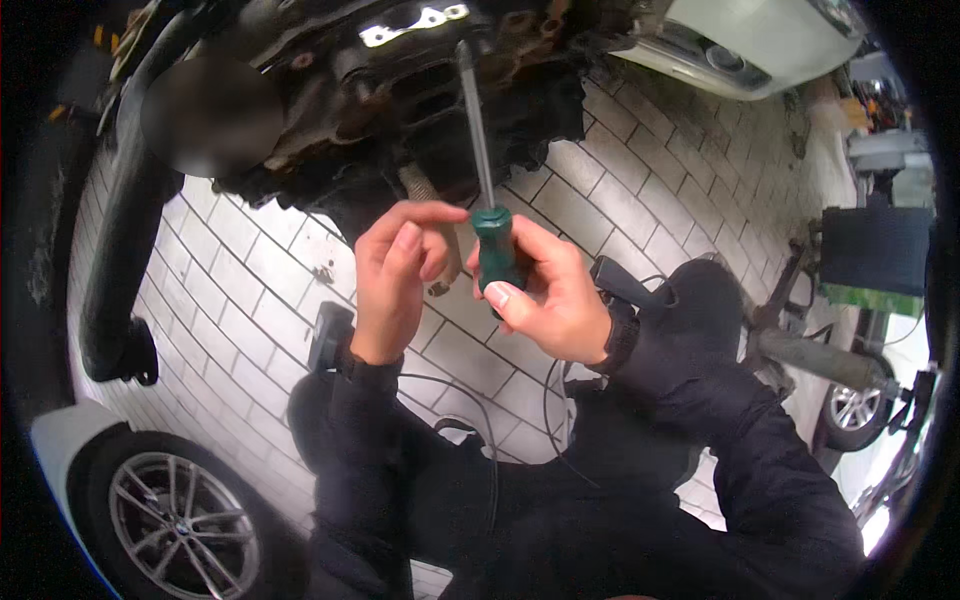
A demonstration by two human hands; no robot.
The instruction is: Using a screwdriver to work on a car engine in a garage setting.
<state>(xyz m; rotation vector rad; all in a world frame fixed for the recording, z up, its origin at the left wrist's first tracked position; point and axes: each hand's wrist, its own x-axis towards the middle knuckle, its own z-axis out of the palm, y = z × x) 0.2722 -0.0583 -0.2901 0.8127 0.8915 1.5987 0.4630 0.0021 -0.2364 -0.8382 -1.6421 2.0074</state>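
Pointing up and away from the body, the green-handled screwdriver [492, 235] is held at the middle of the view, its shaft directed toward the dark machinery [345, 140] and ending near a pale metal bracket [415, 25]; whether anything is touched by the tip cannot be told. The handle is gripped by the right hand [555, 290], the fingers wrapped around it and the thumb laid over its near end, so a long shaft can presumably be steadied from its heavier part. Just beside it, the left hand [390, 270] is raised with fingers loosely curled and nothing seen pinched between them. One finger is extended to the top of the handle, perhaps so that the tool's line can be guided; contact there cannot be confirmed. By forearms brought in from both sides, the tool is centred in front of the body. Behind the hands, a braided pipe [415, 185] is seen above the tiled floor [610, 205], and a spoked wheel [183, 525] is placed well apart at lower left.
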